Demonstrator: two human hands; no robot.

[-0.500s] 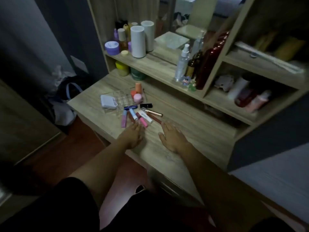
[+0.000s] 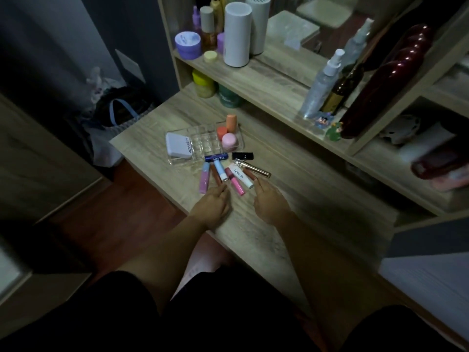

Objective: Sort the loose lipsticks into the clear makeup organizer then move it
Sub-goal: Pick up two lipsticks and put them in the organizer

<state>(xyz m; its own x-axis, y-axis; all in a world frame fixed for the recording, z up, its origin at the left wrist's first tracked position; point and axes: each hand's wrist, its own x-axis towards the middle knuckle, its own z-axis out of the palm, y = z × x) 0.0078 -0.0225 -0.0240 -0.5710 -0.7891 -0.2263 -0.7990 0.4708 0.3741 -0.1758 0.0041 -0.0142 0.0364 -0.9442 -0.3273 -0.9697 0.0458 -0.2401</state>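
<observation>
A clear makeup organizer [image 2: 203, 142] stands on the wooden dresser top, with a white compact [image 2: 178, 147] at its left end and orange and pink jars [image 2: 229, 141] at its right end. Several loose lipsticks lie fanned out in front of it: a purple tube [image 2: 204, 178], a blue Nivea stick [image 2: 216, 157], a pink tube [image 2: 235, 182], a white tube [image 2: 243, 177], a gold-capped tube [image 2: 252, 168] and a black one [image 2: 243, 155]. My left hand [image 2: 214, 205] rests flat just below the tubes, empty. My right hand [image 2: 270, 201] lies beside it, fingertips near the white tube, also empty.
A raised shelf behind the organizer carries white cylinders [image 2: 237, 34], a purple jar [image 2: 187, 44], spray bottles [image 2: 321, 85] and a dark red bottle [image 2: 380, 90]. Yellow and green jars [image 2: 204, 83] sit under it. A bag [image 2: 121, 110] lies on the floor left of the dresser edge.
Both hands have stayed close to the near ends of the lipsticks; the view has drawn closer to the dresser. Nothing has been picked up.
</observation>
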